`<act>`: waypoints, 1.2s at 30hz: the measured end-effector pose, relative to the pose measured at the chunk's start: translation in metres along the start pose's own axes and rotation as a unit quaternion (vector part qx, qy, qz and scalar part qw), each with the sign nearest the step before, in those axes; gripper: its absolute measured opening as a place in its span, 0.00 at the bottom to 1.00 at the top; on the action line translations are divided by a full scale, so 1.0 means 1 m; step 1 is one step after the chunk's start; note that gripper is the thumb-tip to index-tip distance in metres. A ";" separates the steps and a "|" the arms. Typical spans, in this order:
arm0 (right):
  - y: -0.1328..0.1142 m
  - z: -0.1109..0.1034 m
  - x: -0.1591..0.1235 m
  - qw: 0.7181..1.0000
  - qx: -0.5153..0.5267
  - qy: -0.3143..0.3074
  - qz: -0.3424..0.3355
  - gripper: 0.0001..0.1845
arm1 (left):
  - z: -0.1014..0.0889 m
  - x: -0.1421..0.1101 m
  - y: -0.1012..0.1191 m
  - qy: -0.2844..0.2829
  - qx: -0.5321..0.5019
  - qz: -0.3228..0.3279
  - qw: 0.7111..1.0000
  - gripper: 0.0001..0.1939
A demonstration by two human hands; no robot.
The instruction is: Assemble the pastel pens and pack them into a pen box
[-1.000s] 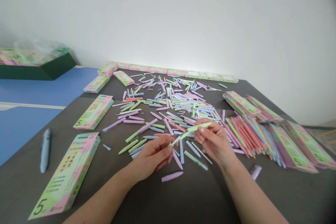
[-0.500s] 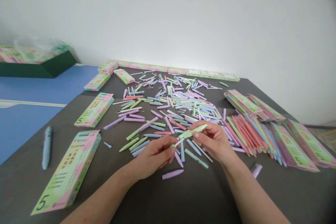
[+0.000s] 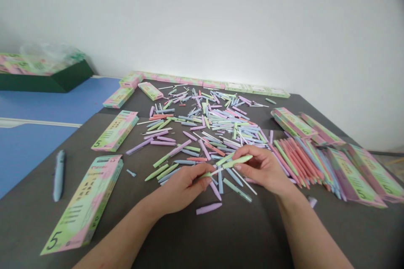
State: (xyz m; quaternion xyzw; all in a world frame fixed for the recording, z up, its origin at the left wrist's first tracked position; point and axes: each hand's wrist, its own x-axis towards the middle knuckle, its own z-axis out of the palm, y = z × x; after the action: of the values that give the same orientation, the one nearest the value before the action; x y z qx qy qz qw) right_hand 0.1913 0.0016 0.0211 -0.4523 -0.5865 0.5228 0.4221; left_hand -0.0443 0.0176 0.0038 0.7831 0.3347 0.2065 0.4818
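Two bare hands above a dark table (image 3: pixel 246 235), pen parts between them. The left hand (image 3: pixel 188 188) is pinched closed, thumb and forefinger gripping a green piece (image 3: pixel 206 175); only a short length of it shows at the fingertips, the rest being covered by the hand. From these fingertips a white rod (image 3: pixel 217 171) runs rightward and slightly up to the blunt end of a green barrel (image 3: pixel 241 160) (whether it enters the barrel cannot be told). The right hand (image 3: pixel 264 171) grips the barrel near its tapered end, which lies between thumb and forefinger; the blunt end projects toward the left hand. Just beyond the barrel is a second green piece (image 3: pixel 224 159) (held or lying on the table, one cannot tell). A violet barrel (image 3: pixel 208 209) lies nearer the wearer, below the gap between the hands. Loose parts (image 3: pixel 221 126) are scattered beyond the hands. To the right, a row of coral pens (image 3: pixel 298 164) lies near the right hand, with boxes (image 3: pixel 352 172) farther out. To the left, a blue pen (image 3: pixel 58 176) lies beside a printed box (image 3: pixel 83 204).
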 end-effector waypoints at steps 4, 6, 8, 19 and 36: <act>0.001 -0.005 0.000 0.999 -0.050 -0.016 -0.003 0.09 | 0.000 0.000 -0.001 0.008 0.019 0.004 1.000 0.11; 0.001 -0.004 0.000 0.997 -0.073 -0.024 -0.008 0.09 | 0.000 0.000 0.000 0.010 0.029 0.009 0.999 0.11; 0.001 0.000 0.000 0.994 -0.101 -0.033 -0.006 0.09 | -0.001 0.000 0.001 0.009 0.047 0.011 0.999 0.12; 0.003 0.013 0.003 0.987 -0.157 -0.024 -0.011 0.10 | 0.002 0.000 0.000 0.014 0.098 0.009 0.995 0.15; 0.017 0.023 0.009 0.979 -0.200 -0.034 -0.014 0.25 | 0.009 0.001 -0.010 0.040 0.212 0.055 0.975 0.16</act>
State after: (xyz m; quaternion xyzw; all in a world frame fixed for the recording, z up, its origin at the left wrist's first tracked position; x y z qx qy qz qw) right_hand 0.1684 0.0054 0.0026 -0.5019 -0.6992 0.4038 0.3100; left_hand -0.0413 0.0155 -0.0094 0.8759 0.3462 0.1877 0.2786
